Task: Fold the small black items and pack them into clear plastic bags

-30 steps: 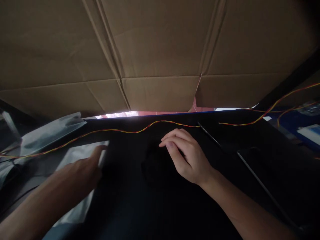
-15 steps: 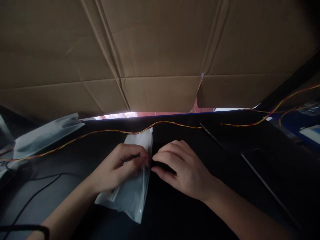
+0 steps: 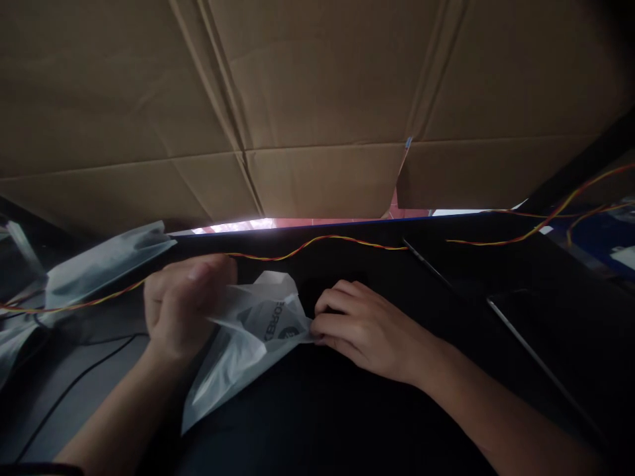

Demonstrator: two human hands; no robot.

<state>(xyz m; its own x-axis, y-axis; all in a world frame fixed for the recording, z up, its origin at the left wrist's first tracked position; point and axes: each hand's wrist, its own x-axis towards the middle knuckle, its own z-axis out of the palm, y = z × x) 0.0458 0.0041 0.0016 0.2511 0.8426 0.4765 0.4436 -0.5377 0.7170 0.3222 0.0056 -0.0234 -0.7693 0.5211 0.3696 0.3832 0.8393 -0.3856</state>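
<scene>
A frosted translucent plastic bag (image 3: 238,363) is stretched at a slant between my two hands, creased and partly lifted. Dark printed lettering shows on it or through it near its right end. My left hand (image 3: 186,307), slightly blurred, is closed in a fist at the bag's left side; the exact grip is hidden behind the fingers. On the other side my right hand (image 3: 360,327) pinches the bag's right corner between thumb and fingers.
Another frosted plastic bag (image 3: 109,261) lies at the left. A twisted red-yellow wire (image 3: 327,237) crosses the black table (image 3: 307,423). Black cables (image 3: 74,383) run at the left. Two flat dark devices (image 3: 536,344) lie at the right. Cardboard (image 3: 317,79) rises behind.
My left hand has moved left and up, closing into a fist, with the bag pulled and turned between the hands. My right hand, earlier beside the bag, now pinches its corner.
</scene>
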